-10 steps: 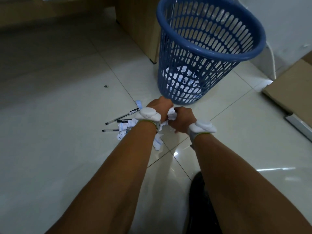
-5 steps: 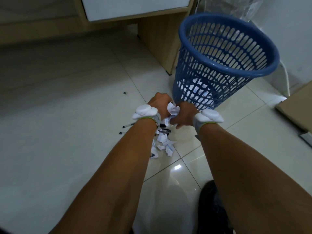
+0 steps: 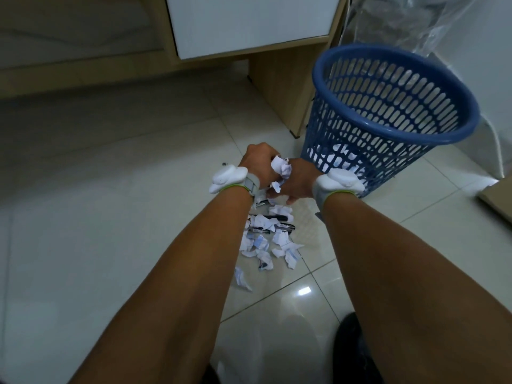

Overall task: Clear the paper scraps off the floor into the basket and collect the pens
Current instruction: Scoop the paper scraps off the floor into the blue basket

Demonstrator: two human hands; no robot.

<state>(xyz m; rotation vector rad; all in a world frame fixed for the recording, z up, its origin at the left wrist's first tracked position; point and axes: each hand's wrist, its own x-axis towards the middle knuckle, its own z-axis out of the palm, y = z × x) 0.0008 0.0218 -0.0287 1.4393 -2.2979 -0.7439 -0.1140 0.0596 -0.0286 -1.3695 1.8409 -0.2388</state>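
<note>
Head view: desk panel [image 3: 282,87] beside basket [image 3: 410,137], forearms [image 3: 194,273] over floor scraps [image 3: 279,239].

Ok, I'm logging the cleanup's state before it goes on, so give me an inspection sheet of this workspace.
Surface: pale glossy tiled floor.
Job's things: paper scraps and black pens mixed on the floor between the forearms; blue basket upright, scraps inside.
Clutter: small dark speck left of the hands.
Hands: left hand and right hand together grip a crumpled paper wad.
Cables: white cord by the wall, right of the basket.
Surroundings: wooden desk, clear plastic bag, cardboard.
</note>
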